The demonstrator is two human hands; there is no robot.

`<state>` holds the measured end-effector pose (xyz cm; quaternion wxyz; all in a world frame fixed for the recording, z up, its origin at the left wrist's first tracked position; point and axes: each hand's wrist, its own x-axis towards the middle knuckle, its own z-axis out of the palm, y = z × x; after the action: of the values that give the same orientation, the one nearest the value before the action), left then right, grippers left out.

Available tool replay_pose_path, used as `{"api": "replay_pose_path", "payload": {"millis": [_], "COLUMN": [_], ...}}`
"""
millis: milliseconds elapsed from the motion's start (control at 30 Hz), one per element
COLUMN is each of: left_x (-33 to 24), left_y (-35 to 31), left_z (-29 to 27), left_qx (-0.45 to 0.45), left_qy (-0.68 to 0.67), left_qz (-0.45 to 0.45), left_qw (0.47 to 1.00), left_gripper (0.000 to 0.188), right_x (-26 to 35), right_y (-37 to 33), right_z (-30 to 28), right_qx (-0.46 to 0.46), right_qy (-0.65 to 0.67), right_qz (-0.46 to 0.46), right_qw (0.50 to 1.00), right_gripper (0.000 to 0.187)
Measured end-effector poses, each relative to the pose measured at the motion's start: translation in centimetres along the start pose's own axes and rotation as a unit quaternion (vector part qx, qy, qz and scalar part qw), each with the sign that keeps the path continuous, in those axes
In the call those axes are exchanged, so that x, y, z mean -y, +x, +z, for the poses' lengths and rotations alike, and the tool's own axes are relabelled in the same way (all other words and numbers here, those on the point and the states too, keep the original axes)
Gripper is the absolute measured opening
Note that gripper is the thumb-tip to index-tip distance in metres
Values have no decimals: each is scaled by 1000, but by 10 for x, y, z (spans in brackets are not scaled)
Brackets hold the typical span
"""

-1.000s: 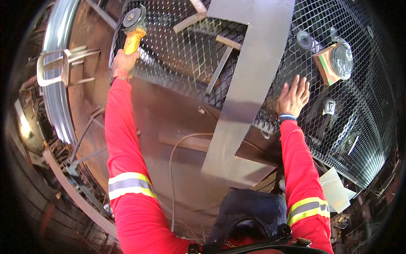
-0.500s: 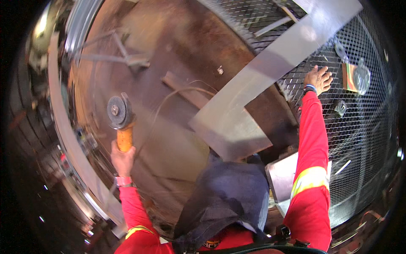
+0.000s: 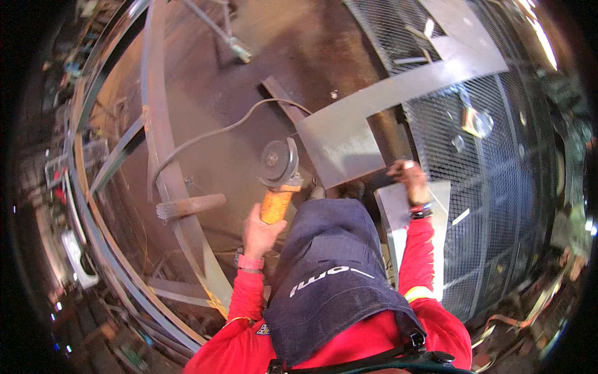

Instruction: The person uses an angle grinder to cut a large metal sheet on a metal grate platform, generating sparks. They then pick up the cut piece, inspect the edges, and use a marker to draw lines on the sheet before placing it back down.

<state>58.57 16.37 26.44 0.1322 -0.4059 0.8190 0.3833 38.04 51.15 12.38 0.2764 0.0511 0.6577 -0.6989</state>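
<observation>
My left hand (image 3: 260, 232) is wrapped round the yellow body of an angle grinder (image 3: 278, 204), held in front of my apron. Its dark disc and curved guard point away from me, just left of a flat grey steel plate (image 3: 342, 140). My right hand (image 3: 411, 179) is over the near end of a shiny sheet-metal piece (image 3: 440, 212), close to the plate's right corner. Motion blurs its fingers, so I cannot make out how they are held or whether anything is in them.
Black expanded-metal mesh (image 3: 498, 181) spans the right, bearing a round clear-wrapped item (image 3: 479, 122). A cable (image 3: 240, 124) curves over the brown floor. To the left stands a steel frame (image 3: 159, 124) with a bundle of rods (image 3: 192, 207) across it. A flat bar (image 3: 283, 100) lies beyond the grinder.
My right hand has drawn back from the mesh toward me. The angle grinder, still in my left hand, has come rightward, nearer the steel plate. The view has shifted too.
</observation>
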Motion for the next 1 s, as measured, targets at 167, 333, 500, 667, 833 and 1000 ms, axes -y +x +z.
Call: {"api": "replay_pose_path", "payload": {"millis": [167,333,500,667,833,1000], "left_x": [-34,-83,-73,-88,-115,-130], "left_y": [-10,-26,-79,-132,-184,-215], "left_z": [28,55,88,114,158,172], "left_qx": [156,269,303,376,417,635], "left_qy": [-91,-5,155,218,274,85], "left_qz": [141,266,405,466,600,416], "left_qw": [973,926,848,771,625,646], "left_gripper": [35,37,69,111,81,51], "right_x": [7,7,9,-22,-51,-108], "right_y": [-120,-175,-240,-258,-307,-407], "right_z": [116,164,151,138,60,-40], "right_qx": [222,35,-124,-291,-401,-580], "right_qy": [-204,216,429,486,538,424], "right_qz": [45,-43,-10,-87,-196,-171], "right_qw": [952,975,895,820,715,674], "right_gripper": [71,76,46,42,39,43]}}
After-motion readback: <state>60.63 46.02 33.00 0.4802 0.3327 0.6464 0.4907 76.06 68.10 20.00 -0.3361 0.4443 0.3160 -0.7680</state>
